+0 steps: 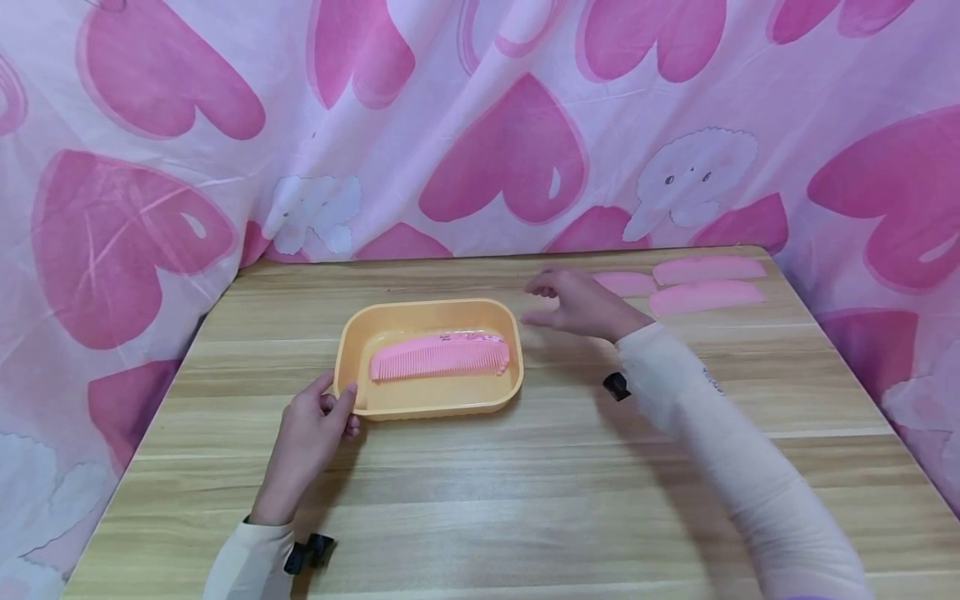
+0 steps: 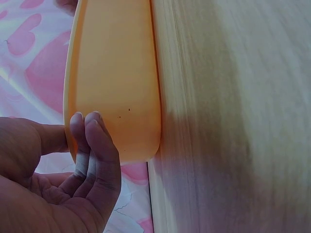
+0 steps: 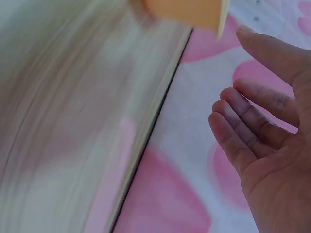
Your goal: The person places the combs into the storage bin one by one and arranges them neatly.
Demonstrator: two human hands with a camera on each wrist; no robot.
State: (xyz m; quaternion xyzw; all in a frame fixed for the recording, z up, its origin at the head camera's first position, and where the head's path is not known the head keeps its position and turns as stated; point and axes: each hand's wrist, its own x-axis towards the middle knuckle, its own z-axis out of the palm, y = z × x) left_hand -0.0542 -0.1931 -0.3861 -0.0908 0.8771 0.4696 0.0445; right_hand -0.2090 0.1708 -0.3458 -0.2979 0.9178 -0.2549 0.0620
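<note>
A pink comb [image 1: 438, 358] with fine teeth and a printed spine lies in a shallow yellow-orange plastic basin [image 1: 427, 410] on the table. At the basin's near left corner my left hand [image 1: 315, 425] grips the rim, thumb over the edge and fingers against the outer wall. The left wrist view shows those fingers [image 2: 103, 145] on the side of the basin. My right hand [image 1: 588, 304] hovers just right of the basin, thumb and fingers apart, with nothing in it. It partly hides a pink comb [image 1: 628, 284] lying behind it.
Two more pink combs [image 1: 708, 270] [image 1: 705, 297] lie near the table's back right corner. A pink heart-patterned curtain [image 1: 502, 150] hangs along the back of the wood-grain table [image 1: 487, 500]. Black clips [image 1: 617, 386] sit at both wrists.
</note>
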